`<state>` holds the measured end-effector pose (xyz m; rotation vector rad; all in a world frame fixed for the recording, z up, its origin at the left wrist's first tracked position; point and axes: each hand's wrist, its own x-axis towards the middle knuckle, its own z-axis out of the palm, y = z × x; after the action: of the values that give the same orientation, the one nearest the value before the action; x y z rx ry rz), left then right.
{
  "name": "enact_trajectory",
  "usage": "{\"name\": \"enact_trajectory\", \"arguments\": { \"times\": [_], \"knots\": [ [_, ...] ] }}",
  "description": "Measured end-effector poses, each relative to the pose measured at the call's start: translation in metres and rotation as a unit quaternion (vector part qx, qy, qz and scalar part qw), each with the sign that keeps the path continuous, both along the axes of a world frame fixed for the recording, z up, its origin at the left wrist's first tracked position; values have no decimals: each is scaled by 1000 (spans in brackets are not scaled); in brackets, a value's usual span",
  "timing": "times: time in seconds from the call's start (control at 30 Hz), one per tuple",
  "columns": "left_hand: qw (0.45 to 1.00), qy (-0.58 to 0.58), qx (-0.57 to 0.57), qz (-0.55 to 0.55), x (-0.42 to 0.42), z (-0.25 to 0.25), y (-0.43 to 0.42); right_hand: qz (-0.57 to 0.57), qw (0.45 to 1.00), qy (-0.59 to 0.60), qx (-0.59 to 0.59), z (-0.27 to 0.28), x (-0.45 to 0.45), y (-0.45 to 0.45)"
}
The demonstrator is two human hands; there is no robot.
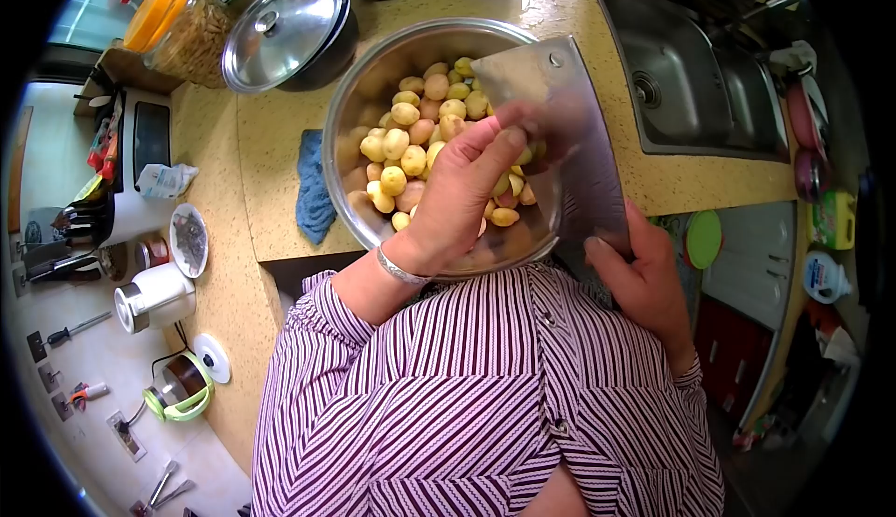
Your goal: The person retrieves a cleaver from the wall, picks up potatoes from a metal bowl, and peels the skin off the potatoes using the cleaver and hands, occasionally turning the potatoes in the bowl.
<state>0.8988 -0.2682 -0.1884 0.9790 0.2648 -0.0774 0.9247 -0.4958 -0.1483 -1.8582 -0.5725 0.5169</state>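
Observation:
A wide steel bowl (350, 167) holds many small potatoes (396, 144), yellow and pinkish, mostly peeled-looking. Over its right side a broad cleaver (597, 167) stands tilted, the corner with a hole pointing away from me. My right hand (644, 270) grips the cleaver at its near end; the handle is hidden in the palm. My left hand (467, 172), with a silver bangle on the wrist, is above the potatoes with thumb and fingers pinched together against or just before the blade. Its fingertips are blurred, and whatever lies between them cannot be made out.
A blue cloth (315, 186) lies left of the bowl. Behind stand a lidded pot (285, 32) and an orange-lidded jar (191, 41). The double sink (672, 78) is at the right. A white-and-green kettle (182, 386) sits at the left.

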Motion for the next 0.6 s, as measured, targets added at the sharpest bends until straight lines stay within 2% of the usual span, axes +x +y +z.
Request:
{"name": "enact_trajectory", "arguments": {
  "times": [0.07,0.1,0.17,0.23,0.37,0.53,0.6],
  "knots": [
    [999,1,-26,-26,-2,-3,11,11,995,100,18,2,5,-3],
    [997,2,-53,-54,-2,-3,13,14,995,100,18,2,7,-5],
    [998,20,-35,-40,-3,-1,11,23,978,206,12,2,10,-8],
    [999,37,-17,-27,-8,-1,12,23,973,230,25,-2,8,-8],
    [997,10,-39,-71,-10,-4,20,22,949,309,57,-8,14,-11],
    [988,-19,-102,-116,-13,-8,26,34,945,316,79,-13,12,-14],
    [986,14,-124,-113,-12,-1,25,33,946,313,78,-10,12,-14]
  ]
}}
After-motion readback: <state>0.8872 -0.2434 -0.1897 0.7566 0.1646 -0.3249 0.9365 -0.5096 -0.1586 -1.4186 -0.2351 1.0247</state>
